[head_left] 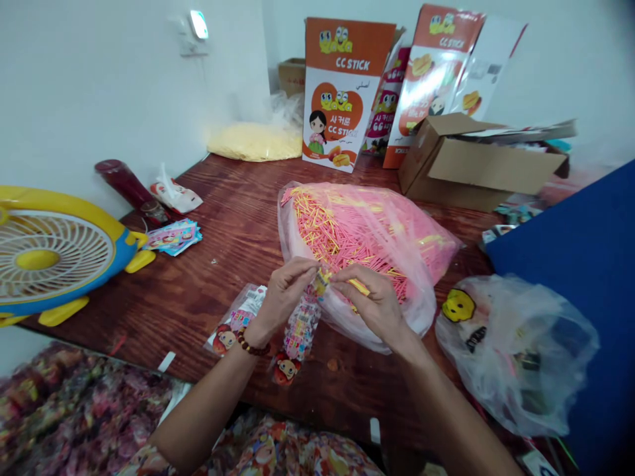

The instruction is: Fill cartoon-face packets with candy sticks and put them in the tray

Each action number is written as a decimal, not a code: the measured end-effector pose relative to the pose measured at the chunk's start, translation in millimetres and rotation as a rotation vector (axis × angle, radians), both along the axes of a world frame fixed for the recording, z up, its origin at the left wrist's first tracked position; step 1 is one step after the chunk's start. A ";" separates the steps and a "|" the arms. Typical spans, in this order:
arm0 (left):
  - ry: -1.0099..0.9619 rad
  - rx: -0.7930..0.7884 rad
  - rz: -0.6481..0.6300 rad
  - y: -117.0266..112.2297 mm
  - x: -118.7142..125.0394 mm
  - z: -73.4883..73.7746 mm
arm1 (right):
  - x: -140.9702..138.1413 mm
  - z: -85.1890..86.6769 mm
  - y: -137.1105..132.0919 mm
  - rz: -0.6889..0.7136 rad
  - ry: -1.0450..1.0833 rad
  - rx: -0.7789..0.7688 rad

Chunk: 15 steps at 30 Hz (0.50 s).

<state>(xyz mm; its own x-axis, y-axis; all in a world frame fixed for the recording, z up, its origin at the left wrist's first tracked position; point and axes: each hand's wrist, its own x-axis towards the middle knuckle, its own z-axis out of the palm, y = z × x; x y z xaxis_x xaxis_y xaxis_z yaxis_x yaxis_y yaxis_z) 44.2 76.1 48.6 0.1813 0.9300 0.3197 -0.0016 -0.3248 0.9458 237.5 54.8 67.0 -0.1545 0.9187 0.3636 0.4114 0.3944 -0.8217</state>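
My left hand (282, 294) pinches the top of a narrow printed candy packet (299, 330) that hangs down over the table's front. My right hand (374, 301) is closed on a bunch of thin pink and yellow sticks (357, 285) at the packet's mouth. Both hands meet just in front of a large clear plastic bag (367, 231) full of the same pink and yellow sticks. A second printed packet (233, 324) lies flat on the wooden table (233, 225) under my left wrist.
A yellow and blue fan (49, 254) stands at the left edge. Printed cards (173, 236) and a dark red bottle (129, 187) lie behind it. CC Stick cartons (342, 92) and an open brown box (471, 162) stand at the back. A clear bag (510, 350) and a blue board (585, 264) are on the right.
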 end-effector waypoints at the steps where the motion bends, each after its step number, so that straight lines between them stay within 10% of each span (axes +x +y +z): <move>1: 0.020 0.046 0.023 -1.4 -0.5 1.7 | -2.0 2.7 -0.6 0.014 0.013 0.012; 9: 0.052 0.107 0.077 -7.2 -2.8 10.9 | -13.1 10.7 4.2 0.015 0.090 -0.039; 15: 0.122 -0.042 0.123 -11.5 -14.8 9.3 | -12.9 -2.8 12.6 0.002 0.262 -0.368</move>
<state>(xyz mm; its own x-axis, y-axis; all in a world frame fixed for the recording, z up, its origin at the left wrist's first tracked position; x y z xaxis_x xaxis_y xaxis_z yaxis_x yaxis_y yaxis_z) 29.5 64.7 57.9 0.1009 0.9596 0.2626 0.1512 -0.2757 0.9493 224.6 67.3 64.2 -0.1024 0.9940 0.0394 0.1702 0.0565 -0.9838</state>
